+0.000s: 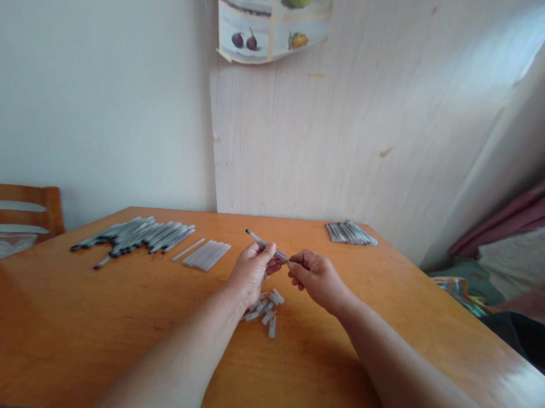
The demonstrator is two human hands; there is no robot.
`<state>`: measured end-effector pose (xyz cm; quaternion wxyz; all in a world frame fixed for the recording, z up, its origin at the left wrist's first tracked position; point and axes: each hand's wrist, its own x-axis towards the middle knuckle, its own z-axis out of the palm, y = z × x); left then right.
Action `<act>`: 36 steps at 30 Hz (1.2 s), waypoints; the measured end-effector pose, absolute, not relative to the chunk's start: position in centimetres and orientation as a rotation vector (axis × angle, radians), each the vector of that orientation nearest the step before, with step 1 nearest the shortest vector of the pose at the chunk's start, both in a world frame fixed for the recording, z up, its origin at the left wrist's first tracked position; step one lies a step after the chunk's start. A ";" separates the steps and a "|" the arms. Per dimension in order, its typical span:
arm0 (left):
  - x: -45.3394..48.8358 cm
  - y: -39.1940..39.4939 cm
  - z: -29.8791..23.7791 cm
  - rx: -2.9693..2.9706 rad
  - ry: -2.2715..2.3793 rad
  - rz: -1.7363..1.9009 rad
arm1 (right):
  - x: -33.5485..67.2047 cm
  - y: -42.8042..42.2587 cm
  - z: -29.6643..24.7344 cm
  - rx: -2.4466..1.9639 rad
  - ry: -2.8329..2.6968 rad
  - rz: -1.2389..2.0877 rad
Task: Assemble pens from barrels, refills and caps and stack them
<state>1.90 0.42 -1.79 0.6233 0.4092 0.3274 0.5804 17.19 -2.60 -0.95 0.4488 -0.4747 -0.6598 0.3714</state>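
Observation:
My left hand [256,266] is closed around the barrel of a pen [257,239], which slants up to the left and has a dark end. At the pen's lower right end, the fingertips of my right hand [312,273] are pinched together on its tip; what exactly they grip there is too small to make out. Both hands are held above the table, close to each other. Below them lies a loose heap of short whitish pen caps [268,308], partly covered by my left wrist.
On the wooden table [154,332], a pile of dark-ended pens [136,236] lies at the left, beside a row of clear tubes [207,255]. A stack of pens [350,232] lies at the back right. A wooden chair [50,209] stands at the far left; a wall closes the back.

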 end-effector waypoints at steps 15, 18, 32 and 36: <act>1.9 0.7 -1.8 0.977 0.757 1.341 | 17.2 -2.3 -1.3 -1.146 -1.619 0.915; 1.8 0.8 -1.9 0.965 0.763 1.341 | 17.2 -2.2 -1.5 -1.140 -1.620 0.912; 1.3 1.1 -1.4 0.856 0.780 1.396 | 17.8 -1.6 -1.8 -1.178 -1.581 0.858; 1.2 1.2 -1.4 0.844 0.781 1.391 | 17.8 -1.6 -2.0 -1.172 -1.708 0.575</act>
